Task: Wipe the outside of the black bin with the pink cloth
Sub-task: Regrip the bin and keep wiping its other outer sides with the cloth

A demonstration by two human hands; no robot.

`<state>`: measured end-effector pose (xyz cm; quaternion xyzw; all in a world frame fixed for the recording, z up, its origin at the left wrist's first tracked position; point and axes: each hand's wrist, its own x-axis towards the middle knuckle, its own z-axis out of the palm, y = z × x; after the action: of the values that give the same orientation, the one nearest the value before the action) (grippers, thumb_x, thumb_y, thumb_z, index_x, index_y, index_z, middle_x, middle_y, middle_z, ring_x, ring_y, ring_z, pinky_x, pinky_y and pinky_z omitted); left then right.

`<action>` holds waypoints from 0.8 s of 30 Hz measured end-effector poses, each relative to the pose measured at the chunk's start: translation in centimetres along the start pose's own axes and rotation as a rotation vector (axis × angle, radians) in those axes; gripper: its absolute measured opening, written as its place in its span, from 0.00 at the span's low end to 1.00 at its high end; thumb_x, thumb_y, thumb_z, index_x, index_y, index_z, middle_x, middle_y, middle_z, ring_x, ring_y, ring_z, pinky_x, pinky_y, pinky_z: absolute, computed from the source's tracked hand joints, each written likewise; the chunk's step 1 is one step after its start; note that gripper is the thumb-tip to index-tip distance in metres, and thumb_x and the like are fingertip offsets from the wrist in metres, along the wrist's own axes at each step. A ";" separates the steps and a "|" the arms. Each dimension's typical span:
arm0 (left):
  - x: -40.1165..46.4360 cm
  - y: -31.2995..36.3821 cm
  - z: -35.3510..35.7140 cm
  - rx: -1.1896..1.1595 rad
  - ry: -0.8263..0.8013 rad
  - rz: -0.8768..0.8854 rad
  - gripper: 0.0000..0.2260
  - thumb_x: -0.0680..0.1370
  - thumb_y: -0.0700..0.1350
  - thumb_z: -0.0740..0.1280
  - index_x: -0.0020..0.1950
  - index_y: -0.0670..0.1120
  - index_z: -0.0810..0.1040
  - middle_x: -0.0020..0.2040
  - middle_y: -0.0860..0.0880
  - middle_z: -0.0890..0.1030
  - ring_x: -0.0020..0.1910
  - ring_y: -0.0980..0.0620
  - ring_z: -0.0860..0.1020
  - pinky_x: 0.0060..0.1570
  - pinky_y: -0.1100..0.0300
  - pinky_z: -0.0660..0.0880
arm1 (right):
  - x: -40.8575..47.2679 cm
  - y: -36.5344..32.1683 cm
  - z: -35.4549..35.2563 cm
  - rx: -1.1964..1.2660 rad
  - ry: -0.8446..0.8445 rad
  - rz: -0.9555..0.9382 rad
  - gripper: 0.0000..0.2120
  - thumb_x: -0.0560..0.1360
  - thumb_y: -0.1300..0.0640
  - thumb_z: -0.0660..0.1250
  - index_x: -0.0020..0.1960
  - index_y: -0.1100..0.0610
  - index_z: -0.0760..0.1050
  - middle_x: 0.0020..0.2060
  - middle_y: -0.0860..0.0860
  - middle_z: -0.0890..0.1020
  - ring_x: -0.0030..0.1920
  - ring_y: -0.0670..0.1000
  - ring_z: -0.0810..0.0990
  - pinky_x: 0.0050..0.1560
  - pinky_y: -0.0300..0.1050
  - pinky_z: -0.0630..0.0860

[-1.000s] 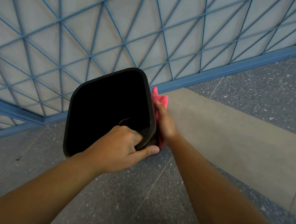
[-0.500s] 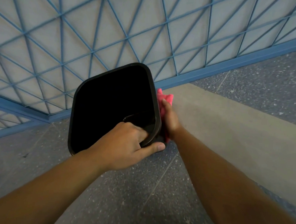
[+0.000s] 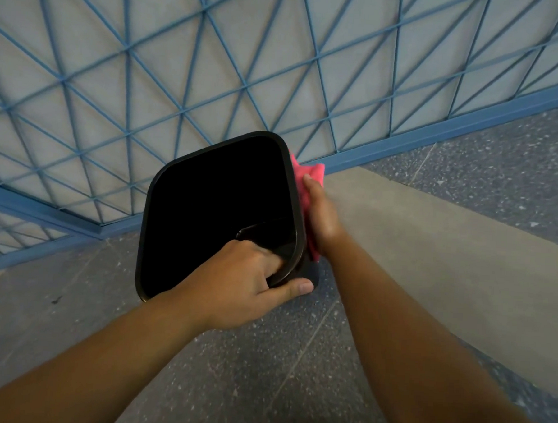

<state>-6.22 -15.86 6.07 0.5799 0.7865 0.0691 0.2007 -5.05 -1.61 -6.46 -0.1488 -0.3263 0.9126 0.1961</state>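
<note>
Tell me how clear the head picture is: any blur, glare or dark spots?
Head view: bin interior is near-solid black, detail lost; right hand and pink cloth slightly motion-blurred; left hand sharper; blue lattice bowed by the wide lens; no glare.

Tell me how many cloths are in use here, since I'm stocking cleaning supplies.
1. The pink cloth is pressed against the outer right side of the black bin under the right hand. Part of it is hidden behind that hand and the bin's rim.
</note>
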 end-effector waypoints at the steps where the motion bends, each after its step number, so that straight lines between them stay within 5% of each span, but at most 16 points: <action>1: 0.0 0.0 0.0 -0.011 -0.004 -0.006 0.25 0.74 0.69 0.56 0.30 0.50 0.69 0.26 0.53 0.71 0.28 0.55 0.75 0.32 0.58 0.71 | -0.2 0.9 -0.9 0.026 0.026 0.042 0.40 0.78 0.39 0.63 0.85 0.50 0.58 0.85 0.57 0.57 0.85 0.56 0.59 0.84 0.55 0.59; 4: 0.0 0.0 0.0 -0.032 -0.008 -0.017 0.26 0.74 0.70 0.56 0.30 0.49 0.70 0.26 0.54 0.72 0.28 0.55 0.75 0.31 0.57 0.72 | -3.0 3.2 -2.3 0.028 0.121 0.114 0.48 0.70 0.31 0.74 0.84 0.43 0.59 0.85 0.50 0.56 0.84 0.55 0.61 0.83 0.58 0.63; 7: 0.0 -0.1 0.1 -0.028 -0.001 -0.008 0.25 0.74 0.70 0.56 0.30 0.51 0.69 0.26 0.54 0.72 0.27 0.55 0.75 0.31 0.58 0.71 | -5.8 3.0 -1.1 0.015 0.153 0.068 0.37 0.79 0.40 0.62 0.85 0.40 0.55 0.83 0.54 0.66 0.81 0.54 0.67 0.81 0.55 0.66; 11: 0.1 -0.4 0.3 -0.025 -0.008 -0.011 0.29 0.75 0.70 0.56 0.35 0.46 0.77 0.30 0.52 0.78 0.32 0.55 0.78 0.37 0.53 0.75 | -3.4 1.6 -0.1 -0.051 0.052 -0.052 0.30 0.84 0.42 0.57 0.85 0.41 0.58 0.84 0.52 0.64 0.83 0.53 0.65 0.84 0.55 0.60; 16: 0.1 -0.1 0.1 -0.040 -0.018 -0.029 0.29 0.74 0.70 0.55 0.36 0.45 0.78 0.30 0.51 0.78 0.31 0.54 0.78 0.36 0.50 0.75 | -2.5 2.1 -1.5 0.046 0.078 0.095 0.48 0.68 0.33 0.67 0.85 0.39 0.54 0.86 0.49 0.54 0.84 0.52 0.62 0.85 0.58 0.58; 20: -0.1 0.1 0.0 -0.037 -0.023 -0.018 0.27 0.74 0.69 0.57 0.32 0.47 0.74 0.28 0.51 0.75 0.29 0.54 0.76 0.34 0.51 0.74 | -5.1 2.7 -0.9 0.011 0.077 0.054 0.37 0.77 0.38 0.64 0.84 0.39 0.57 0.83 0.53 0.66 0.82 0.55 0.67 0.83 0.60 0.61; 24: 0.0 -0.1 0.0 -0.031 -0.013 -0.008 0.26 0.75 0.68 0.58 0.31 0.47 0.72 0.28 0.52 0.74 0.29 0.54 0.76 0.34 0.51 0.74 | -2.6 2.6 -1.4 -0.019 0.026 0.004 0.35 0.81 0.40 0.59 0.86 0.44 0.55 0.86 0.52 0.57 0.85 0.53 0.58 0.86 0.60 0.52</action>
<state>-6.34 -15.88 6.06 0.5741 0.7863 0.0768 0.2150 -2.91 -3.86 -8.77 -0.1633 -0.3320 0.9078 0.1972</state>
